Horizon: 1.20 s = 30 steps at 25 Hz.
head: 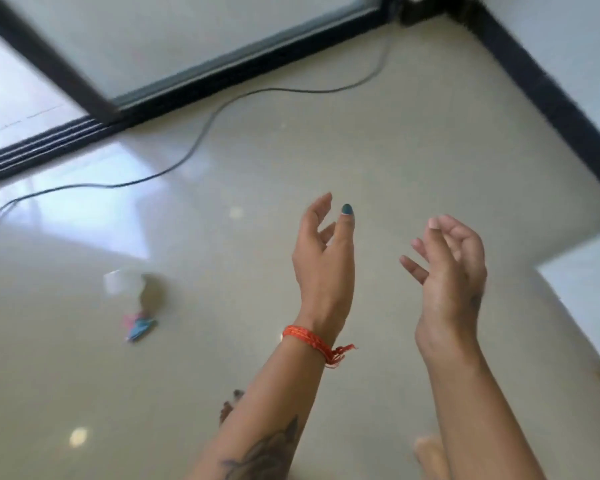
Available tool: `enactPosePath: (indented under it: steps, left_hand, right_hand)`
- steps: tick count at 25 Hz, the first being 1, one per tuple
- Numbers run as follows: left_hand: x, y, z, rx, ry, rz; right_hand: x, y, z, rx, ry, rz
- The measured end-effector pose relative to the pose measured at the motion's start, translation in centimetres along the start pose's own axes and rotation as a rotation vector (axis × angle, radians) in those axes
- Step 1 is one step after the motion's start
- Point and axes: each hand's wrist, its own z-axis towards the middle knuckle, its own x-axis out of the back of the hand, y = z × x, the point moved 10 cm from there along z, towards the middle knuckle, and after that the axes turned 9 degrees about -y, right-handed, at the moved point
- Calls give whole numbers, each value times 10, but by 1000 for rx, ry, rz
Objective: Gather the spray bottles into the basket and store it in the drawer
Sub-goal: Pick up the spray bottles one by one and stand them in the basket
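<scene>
floor (257,168): glossy beige tile, taking up most of the view; window light reflecting at 9 o'clock, small ceiling-light glints showing at 7 and near centre
room edge: black sliding-door track (42,147) running along 10 to 12 o'clock, pale glass panel above it; black skirting (541,98) running down from 1 to 3 o'clock under a white wall
cable (201,133): one grey cord lying on the tile, snaking from 9 o'clock up to the corner at 12
spray bottle (132,299): one visible, lying on its side on the floor at 8 o'clock, clear body, pink-and-blue head pointing down-frame; motion-blurred, details unclear; sitting well apart from both hands
count: one bottle, one cable, two hands, two bare feet partly showing at 6 o'clock
left hand (323,268): hovering just right of centre, fingers spread loosely, holding nothing; thumbnail painted teal; orange thread band (316,341) on the wrist, tattoo on the forearm
right hand (451,271): hovering at 4 o'clock, palm turned inward, fingers curled loosely and apart, holding nothing
white unit (589,282): a white corner jutting in at 3 to 4 o'clock; cannot tell what it is
</scene>
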Motion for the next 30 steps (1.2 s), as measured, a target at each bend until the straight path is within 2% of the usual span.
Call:
enactPosePath:
  steps: [3, 6, 9, 14, 18, 20, 26, 30]
  left_hand:
    - [162, -4, 1, 36, 229, -119]
    - [291, -16, -8, 81, 408, -236]
    - [395, -34, -23, 109, 580, -346]
    - [512, -91, -32, 198, 810, -418]
    - [568, -159, -15, 347, 881, -448]
    - [582, -213, 1, 456, 937, -553]
    - [535, -375, 61, 755, 932, -1128]
    - [523, -449, 98, 807, 958, -1311]
  right_hand:
    - [-140, 19, -52, -15, -233, -92]
    - [-249, 34, -103, -30, -408, -180]
    - [-334, 54, -141, -56, -554, -289]
    - [-436, 107, -169, -75, -751, -450]
    - [-496, 175, -162, -123, -836, -633]
    - [-530, 218, -148, -125, -868, -753]
    - [-613, 358, -98, -161, -932, -957]
    - [-646, 426, -77, -178, -948, -1036]
